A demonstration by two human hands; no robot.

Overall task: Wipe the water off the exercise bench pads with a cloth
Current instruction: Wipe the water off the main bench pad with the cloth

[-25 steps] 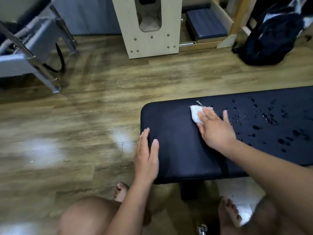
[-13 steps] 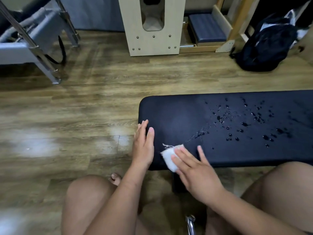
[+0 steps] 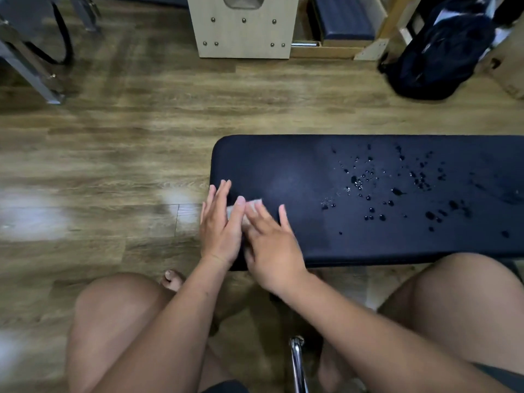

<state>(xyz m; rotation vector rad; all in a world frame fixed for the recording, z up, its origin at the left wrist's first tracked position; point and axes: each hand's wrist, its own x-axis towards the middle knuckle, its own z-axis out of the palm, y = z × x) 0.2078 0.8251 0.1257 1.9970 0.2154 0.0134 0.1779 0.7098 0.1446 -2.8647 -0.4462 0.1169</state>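
Cloth [image 3: 253, 201] lies at the near left end of the bench pad [image 3: 283, 165], pressed flat by the right hand [image 3: 272, 248], fingers straight. The left hand [image 3: 219, 222] rests flat beside it, fingers extended. Water drops [image 3: 368, 188] sit well to the right. Recommend firm, overlapping strokes toward them.

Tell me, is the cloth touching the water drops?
Apart. The head view shows the cloth under the right hand at one end of the pad, with bare dark surface between it and the water drops.
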